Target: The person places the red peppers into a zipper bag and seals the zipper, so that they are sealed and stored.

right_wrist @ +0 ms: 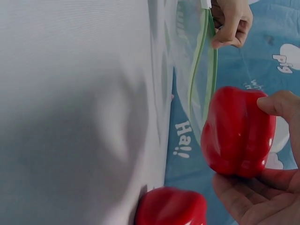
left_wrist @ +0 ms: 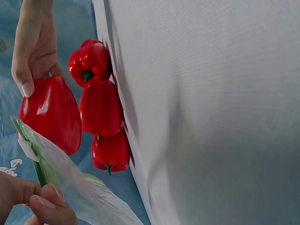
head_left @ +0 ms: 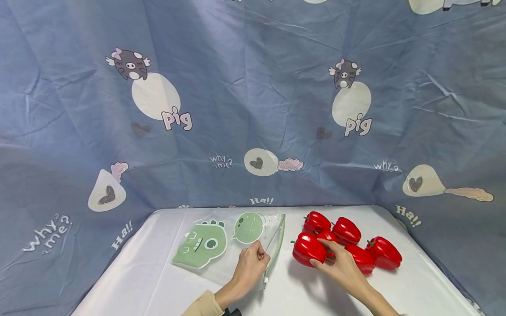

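Observation:
A clear zip bag (head_left: 221, 263) with a green dinosaur print lies on the white table, its green zip edge toward the right. My left hand (head_left: 250, 264) pinches the bag near that edge and lifts it; in the right wrist view the mouth (right_wrist: 202, 70) gapes a little. With thumb and fingers, my right hand (head_left: 341, 267) grips a red bell pepper (head_left: 309, 249) above the table, just right of the bag's mouth. The left wrist view shows this pepper (left_wrist: 51, 117) close by the white zip slider (left_wrist: 28, 149).
Several more red bell peppers (head_left: 347, 231) lie grouped on the right of the white table (head_left: 308, 300), behind and beside my right hand. A blue cloth (head_left: 245, 109) with pig prints hangs along the table's back edge.

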`<state>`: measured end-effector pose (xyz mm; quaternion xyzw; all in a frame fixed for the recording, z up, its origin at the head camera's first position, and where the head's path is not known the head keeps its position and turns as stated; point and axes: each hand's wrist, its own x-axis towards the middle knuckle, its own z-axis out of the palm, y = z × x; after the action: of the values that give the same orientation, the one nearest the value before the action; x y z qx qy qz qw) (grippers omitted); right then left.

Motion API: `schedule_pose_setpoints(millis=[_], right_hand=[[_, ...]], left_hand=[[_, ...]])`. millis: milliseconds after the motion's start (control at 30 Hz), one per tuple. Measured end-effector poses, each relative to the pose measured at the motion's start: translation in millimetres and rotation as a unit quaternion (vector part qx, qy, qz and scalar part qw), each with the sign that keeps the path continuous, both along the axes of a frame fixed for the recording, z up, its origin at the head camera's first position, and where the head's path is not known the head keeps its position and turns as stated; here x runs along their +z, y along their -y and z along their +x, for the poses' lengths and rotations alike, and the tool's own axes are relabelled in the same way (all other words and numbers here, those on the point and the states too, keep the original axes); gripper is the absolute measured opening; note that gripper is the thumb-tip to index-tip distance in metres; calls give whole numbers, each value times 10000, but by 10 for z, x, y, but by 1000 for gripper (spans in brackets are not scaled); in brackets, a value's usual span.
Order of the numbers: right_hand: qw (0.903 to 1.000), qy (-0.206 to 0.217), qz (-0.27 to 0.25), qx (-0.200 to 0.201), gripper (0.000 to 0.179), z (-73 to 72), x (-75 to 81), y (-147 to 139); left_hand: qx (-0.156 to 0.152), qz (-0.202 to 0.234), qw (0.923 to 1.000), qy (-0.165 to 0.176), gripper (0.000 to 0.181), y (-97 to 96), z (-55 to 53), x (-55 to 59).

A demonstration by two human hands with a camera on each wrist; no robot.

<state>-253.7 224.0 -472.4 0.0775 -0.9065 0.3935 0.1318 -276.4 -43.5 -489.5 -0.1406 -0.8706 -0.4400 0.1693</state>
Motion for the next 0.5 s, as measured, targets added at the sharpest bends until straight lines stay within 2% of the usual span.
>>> schedule_pose_setpoints(millis=[233, 500], right_hand=[[9992, -48, -271, 280, 66, -36, 45, 106], [9990, -42, -280, 344, 65, -86, 56, 243]], left_hand=[[107, -53, 9999, -74, 16, 6, -1, 2], [-14, -72, 10000, -18, 15, -1, -4, -3]])
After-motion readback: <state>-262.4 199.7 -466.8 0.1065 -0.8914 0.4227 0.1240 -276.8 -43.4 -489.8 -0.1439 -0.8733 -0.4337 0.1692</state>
